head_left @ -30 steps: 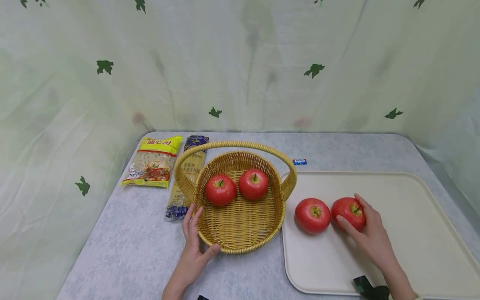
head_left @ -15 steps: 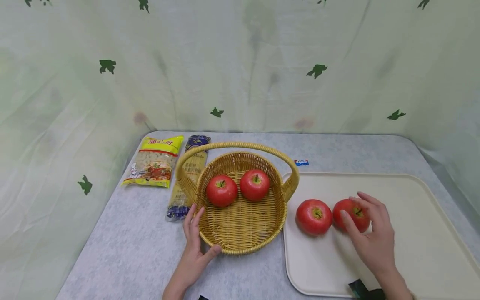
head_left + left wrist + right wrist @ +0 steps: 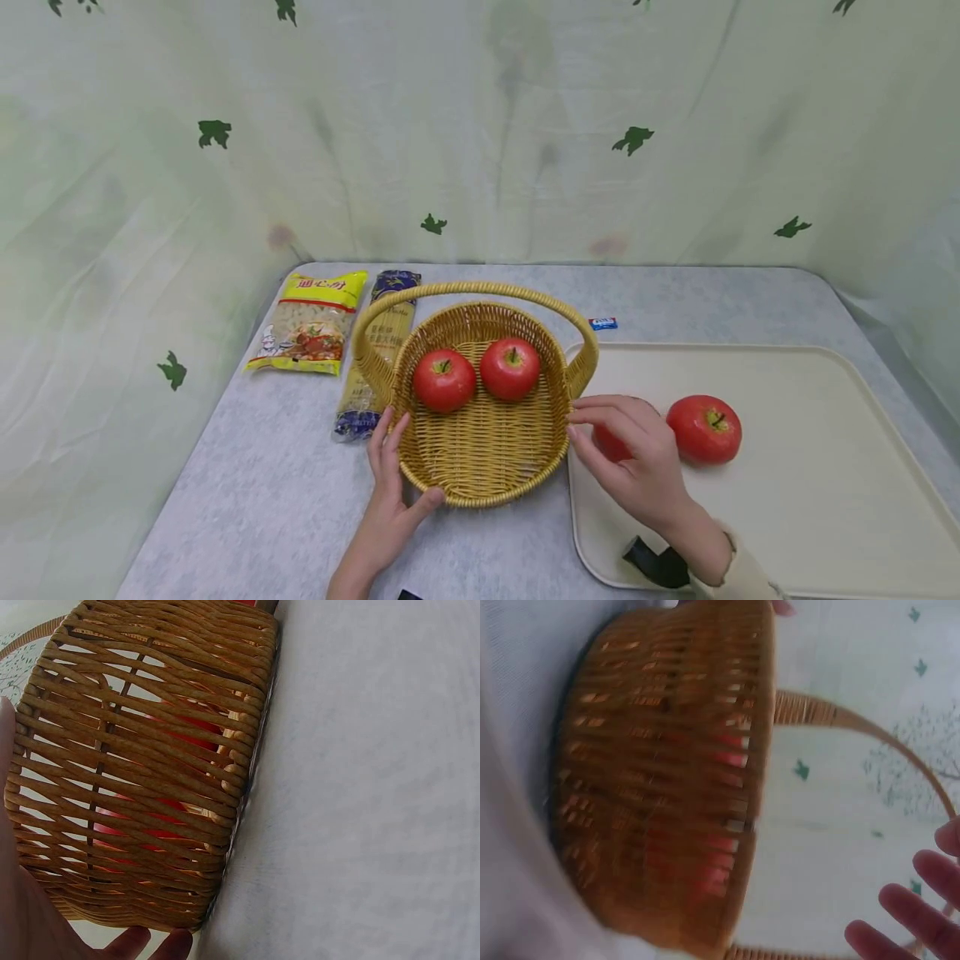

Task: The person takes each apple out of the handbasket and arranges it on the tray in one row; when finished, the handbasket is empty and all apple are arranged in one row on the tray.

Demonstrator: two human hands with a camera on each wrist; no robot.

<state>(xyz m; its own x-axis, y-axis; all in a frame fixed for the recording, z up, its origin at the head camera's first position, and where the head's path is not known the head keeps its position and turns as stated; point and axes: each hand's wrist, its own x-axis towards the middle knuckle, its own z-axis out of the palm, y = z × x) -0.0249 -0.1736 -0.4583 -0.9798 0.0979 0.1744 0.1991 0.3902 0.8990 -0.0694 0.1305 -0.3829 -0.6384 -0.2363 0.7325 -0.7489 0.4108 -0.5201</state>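
A round wicker basket with an arched handle holds two red apples, one apple on the left and another apple beside it. My left hand rests against the basket's front-left side, thumb at the rim and fingers spread along the wall. Just right of the basket hovers my right hand, its fingers loosely bent with nothing between them. It partly hides a third apple on the pale tray. One more apple lies on the tray right of that hand. Both wrist views show the basket's woven wall.
Behind and left of the basket lie a yellow-edged food bag and a long pack of pasta. A small blue wrapper sits above the tray. Leaf-patterned cloth hangs behind the table.
My right hand has let go of the right-hand apple on the tray and moved left, close to the basket's rim. The left hand stays at the basket.
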